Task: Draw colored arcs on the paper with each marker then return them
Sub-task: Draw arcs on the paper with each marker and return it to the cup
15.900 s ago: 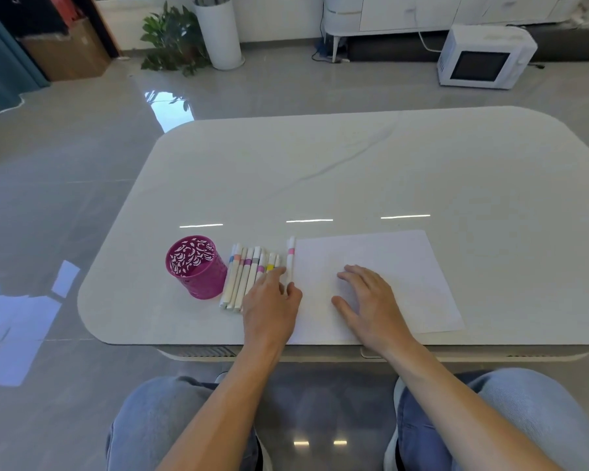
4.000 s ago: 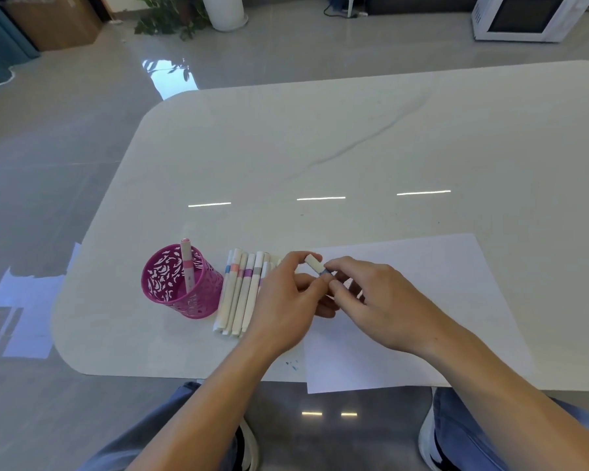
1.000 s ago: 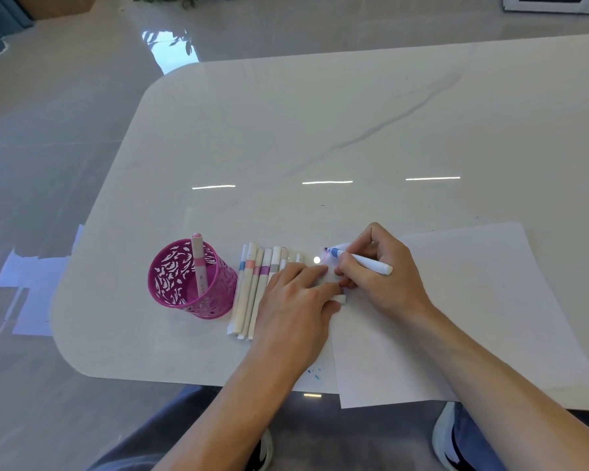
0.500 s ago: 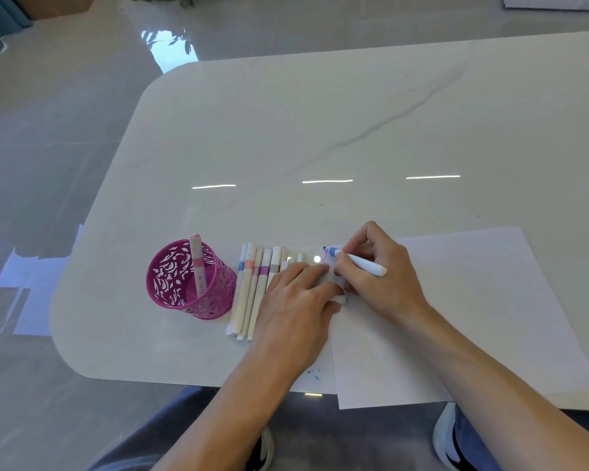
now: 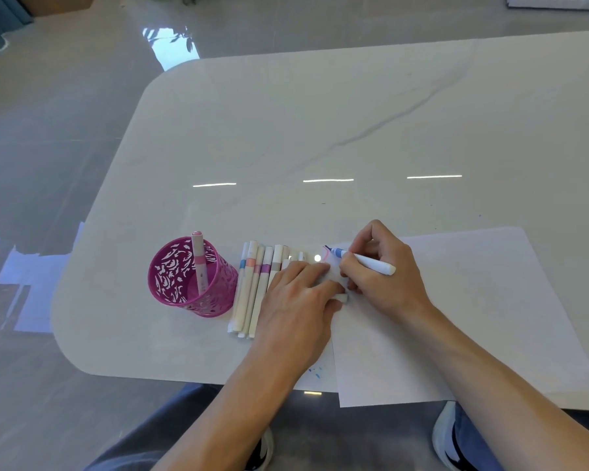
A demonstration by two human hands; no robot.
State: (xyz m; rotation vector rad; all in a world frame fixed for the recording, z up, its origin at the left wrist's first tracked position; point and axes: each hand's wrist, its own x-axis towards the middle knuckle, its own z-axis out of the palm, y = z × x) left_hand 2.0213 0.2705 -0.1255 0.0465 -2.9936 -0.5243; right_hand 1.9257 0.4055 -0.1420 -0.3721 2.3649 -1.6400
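My right hand [image 5: 385, 277] grips an uncapped blue marker [image 5: 364, 261], its tip on the far left corner of the white paper [image 5: 463, 321] beside a small pink arc [image 5: 325, 254]. My left hand [image 5: 296, 300] lies on the paper's left edge and pinches a small white cap [image 5: 342, 298]. Left of that hand, several white markers [image 5: 252, 287] with coloured bands lie side by side. One pink-banded marker [image 5: 198, 263] stands in the magenta perforated pen cup [image 5: 189, 277].
The white marble table [image 5: 320, 130] stretches far beyond the paper. Its near edge runs just under my forearms, and the paper overhangs it. Small blue ink specks [image 5: 315, 372] mark the tabletop by my left wrist. My knees and shoes are below the edge.
Since 4 s ago the marker was uncapped and brought tip-down to the paper's corner. Over the last second my right hand has shifted only slightly; the left hand stays put.
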